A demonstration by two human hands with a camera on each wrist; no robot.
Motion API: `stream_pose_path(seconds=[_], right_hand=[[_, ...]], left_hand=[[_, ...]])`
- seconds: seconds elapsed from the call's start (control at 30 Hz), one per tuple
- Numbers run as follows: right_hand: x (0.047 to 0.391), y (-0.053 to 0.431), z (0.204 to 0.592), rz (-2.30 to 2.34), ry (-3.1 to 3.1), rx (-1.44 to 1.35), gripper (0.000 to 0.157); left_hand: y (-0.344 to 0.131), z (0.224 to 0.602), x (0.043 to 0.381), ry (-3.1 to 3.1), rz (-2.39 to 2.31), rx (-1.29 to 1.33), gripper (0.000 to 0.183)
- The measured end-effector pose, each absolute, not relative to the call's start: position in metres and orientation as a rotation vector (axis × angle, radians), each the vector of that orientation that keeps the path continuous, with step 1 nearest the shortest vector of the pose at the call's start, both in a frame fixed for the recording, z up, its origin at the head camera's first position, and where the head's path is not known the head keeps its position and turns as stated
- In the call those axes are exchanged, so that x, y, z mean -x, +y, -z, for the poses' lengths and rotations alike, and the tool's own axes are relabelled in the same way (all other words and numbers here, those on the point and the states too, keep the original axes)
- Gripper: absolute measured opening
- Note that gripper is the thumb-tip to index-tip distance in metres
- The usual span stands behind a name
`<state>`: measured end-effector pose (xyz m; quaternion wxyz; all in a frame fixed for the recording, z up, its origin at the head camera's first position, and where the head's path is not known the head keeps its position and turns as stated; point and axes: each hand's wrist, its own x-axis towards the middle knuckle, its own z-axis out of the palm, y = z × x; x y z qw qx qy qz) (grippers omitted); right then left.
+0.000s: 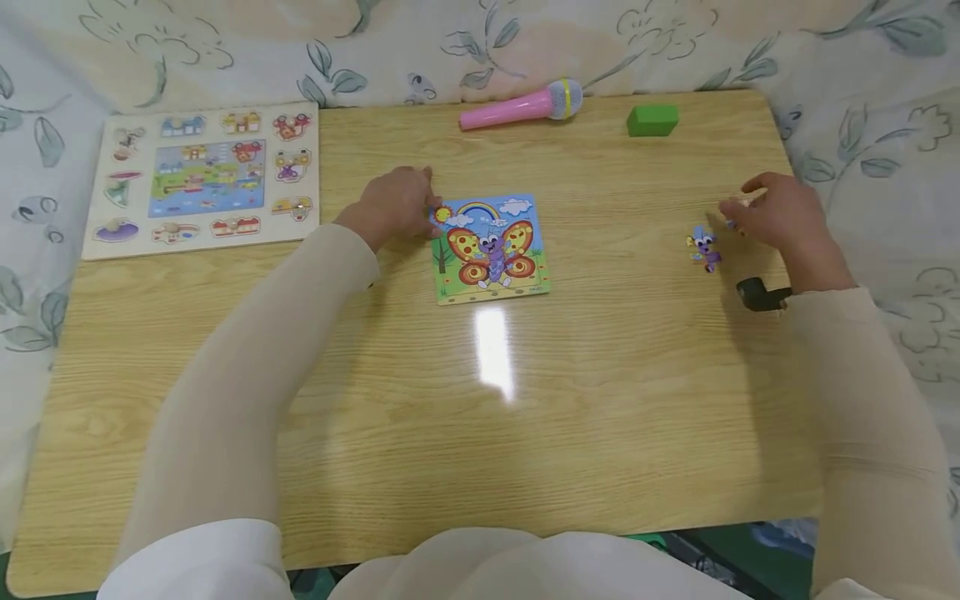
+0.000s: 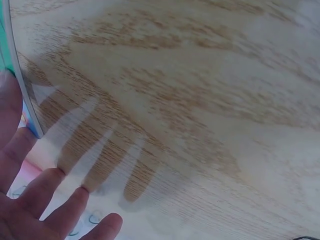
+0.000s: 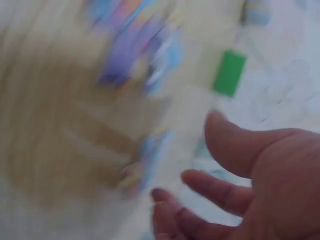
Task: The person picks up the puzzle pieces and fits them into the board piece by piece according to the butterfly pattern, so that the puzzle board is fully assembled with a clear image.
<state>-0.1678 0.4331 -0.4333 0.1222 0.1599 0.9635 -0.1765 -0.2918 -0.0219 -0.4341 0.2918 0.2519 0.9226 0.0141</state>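
Observation:
A square butterfly puzzle board (image 1: 491, 250) lies flat in the middle of the table. My left hand (image 1: 397, 202) touches its left edge, with thumb and index fingertip at the border and the other fingers (image 2: 65, 212) spread out. At the table's right side my right hand (image 1: 780, 212) hovers over a small coloured puzzle piece (image 3: 150, 162). Its thumb and fingers stand apart, and nothing shows between them. Just left of this hand lie purple and blue puzzle pieces (image 1: 705, 248), blurred in the right wrist view.
A peg puzzle board (image 1: 303, 225) with several pictured pieces lies at the far left. Along the back are a pink toy microphone (image 1: 517, 108) and a green block (image 1: 652, 121). A black object (image 1: 761, 294) shows at the right wrist. Floral cloth (image 1: 480, 50) borders the table.

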Motion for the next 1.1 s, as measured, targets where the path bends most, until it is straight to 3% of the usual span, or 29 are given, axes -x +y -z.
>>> stream_pose_path(seconds=[0.1, 0.23, 0.33, 0.5, 0.87, 1.1], right_hand=[[0.168, 0.451, 0.443, 0.483, 2.714, -0.542, 0.078], [0.171, 0.455, 0.451, 0.489, 2.701, -0.631, 0.079], [0.176, 0.453, 0.449, 0.495, 2.720, -0.662, 0.071], [0.184, 0.435, 0.436, 0.510, 2.829, -0.616, 0.043], [0.215, 0.281, 0.414, 1.140, 2.847, -0.036, 0.033], [0.237, 0.216, 0.441, 1.343, 2.549, -0.016, 0.032]], left_hand=[[-0.024, 0.433, 0.291, 2.452, -0.052, -0.664, 0.059], [-0.025, 0.434, 0.291, 2.450, -0.066, -0.656, 0.059], [-0.026, 0.434, 0.291, 2.455, -0.071, -0.651, 0.058], [-0.026, 0.435, 0.290, 2.451, -0.055, -0.675, 0.059], [-0.025, 0.434, 0.289, 2.472, -0.089, -0.658, 0.058], [-0.026, 0.434, 0.287, 2.476, -0.060, -0.662, 0.059]])
